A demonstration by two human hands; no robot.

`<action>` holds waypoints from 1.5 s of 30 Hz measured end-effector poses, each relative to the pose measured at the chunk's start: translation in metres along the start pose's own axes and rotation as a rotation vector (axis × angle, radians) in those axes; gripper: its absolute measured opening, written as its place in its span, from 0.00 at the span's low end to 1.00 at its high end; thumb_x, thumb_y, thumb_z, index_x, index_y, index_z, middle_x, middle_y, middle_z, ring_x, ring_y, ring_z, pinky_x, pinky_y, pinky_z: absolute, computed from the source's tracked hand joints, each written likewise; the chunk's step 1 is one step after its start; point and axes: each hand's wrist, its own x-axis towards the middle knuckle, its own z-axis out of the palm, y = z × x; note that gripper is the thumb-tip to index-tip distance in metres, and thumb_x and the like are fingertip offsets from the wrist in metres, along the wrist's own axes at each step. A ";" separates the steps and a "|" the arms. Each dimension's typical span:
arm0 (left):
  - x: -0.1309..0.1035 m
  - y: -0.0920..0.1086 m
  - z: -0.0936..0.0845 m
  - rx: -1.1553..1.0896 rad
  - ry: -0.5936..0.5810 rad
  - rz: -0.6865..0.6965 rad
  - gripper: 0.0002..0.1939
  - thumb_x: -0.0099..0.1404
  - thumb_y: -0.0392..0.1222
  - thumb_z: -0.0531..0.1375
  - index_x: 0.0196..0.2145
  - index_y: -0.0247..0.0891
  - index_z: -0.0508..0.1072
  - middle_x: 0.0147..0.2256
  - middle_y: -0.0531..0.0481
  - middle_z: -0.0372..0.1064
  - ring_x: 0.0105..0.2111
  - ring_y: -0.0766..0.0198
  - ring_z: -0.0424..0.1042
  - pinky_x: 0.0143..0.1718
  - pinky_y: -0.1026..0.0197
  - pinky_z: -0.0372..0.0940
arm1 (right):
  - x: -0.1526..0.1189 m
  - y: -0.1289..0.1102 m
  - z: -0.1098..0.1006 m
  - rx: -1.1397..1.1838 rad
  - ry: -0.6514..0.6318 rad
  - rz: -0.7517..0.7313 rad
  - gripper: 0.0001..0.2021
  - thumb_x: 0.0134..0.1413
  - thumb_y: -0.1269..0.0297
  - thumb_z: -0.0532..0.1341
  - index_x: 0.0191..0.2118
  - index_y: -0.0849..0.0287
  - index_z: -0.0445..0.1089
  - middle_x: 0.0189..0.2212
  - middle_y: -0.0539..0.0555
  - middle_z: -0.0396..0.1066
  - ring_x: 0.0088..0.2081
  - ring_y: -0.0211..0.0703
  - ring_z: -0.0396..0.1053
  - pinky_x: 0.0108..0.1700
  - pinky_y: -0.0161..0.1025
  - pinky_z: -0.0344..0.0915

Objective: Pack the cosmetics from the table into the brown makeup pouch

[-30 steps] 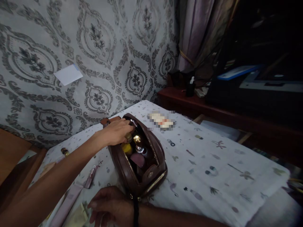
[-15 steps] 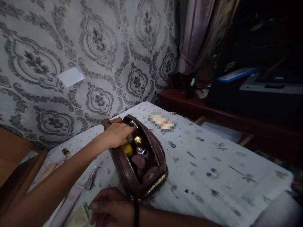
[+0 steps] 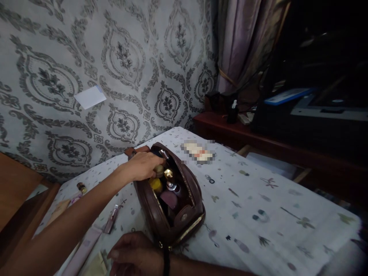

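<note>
An unzipped brown bag lies on a patterned white cloth. My left hand reaches over its left rim, fingertips down inside beside a round olive-gold item; whether it grips anything is hidden. Inside the bag show a yellow item, a gold faceted cap, a silver-topped item and a mauve rounded item. Below the bag's near end, my right hand rests loosely curled with its fingers apart and nothing visible in it.
Left of the bag lie a slim tube, a long pale pink tube, a pale green item and a small dark bottle. A blurred item lies beyond. A dark red desk stands behind.
The view has shifted slightly, so the scene sits a little lower and further right. My left hand remains at the bag, and the olive-gold item beside its fingers shows more clearly.
</note>
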 end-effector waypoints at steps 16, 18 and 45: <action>0.002 0.000 0.002 0.013 -0.004 -0.080 0.13 0.57 0.40 0.62 0.41 0.40 0.70 0.41 0.44 0.73 0.46 0.48 0.70 0.37 0.56 0.63 | -0.001 0.002 0.000 0.031 0.009 -0.006 0.30 0.25 0.45 0.73 0.31 0.61 0.65 0.20 0.48 0.70 0.19 0.35 0.66 0.24 0.32 0.53; 0.003 -0.001 0.005 0.019 -0.003 -0.094 0.17 0.57 0.40 0.61 0.45 0.40 0.68 0.43 0.43 0.72 0.45 0.48 0.71 0.37 0.56 0.63 | -0.001 0.002 0.000 0.031 0.006 -0.009 0.30 0.24 0.45 0.73 0.31 0.61 0.66 0.20 0.49 0.70 0.19 0.35 0.66 0.23 0.32 0.53; -0.026 -0.025 -0.008 -0.315 0.297 -0.189 0.05 0.62 0.40 0.54 0.35 0.40 0.69 0.32 0.52 0.72 0.33 0.61 0.69 0.34 0.62 0.58 | -0.002 0.000 0.002 0.008 0.032 0.010 0.30 0.20 0.44 0.73 0.29 0.60 0.65 0.18 0.47 0.71 0.17 0.33 0.64 0.22 0.32 0.54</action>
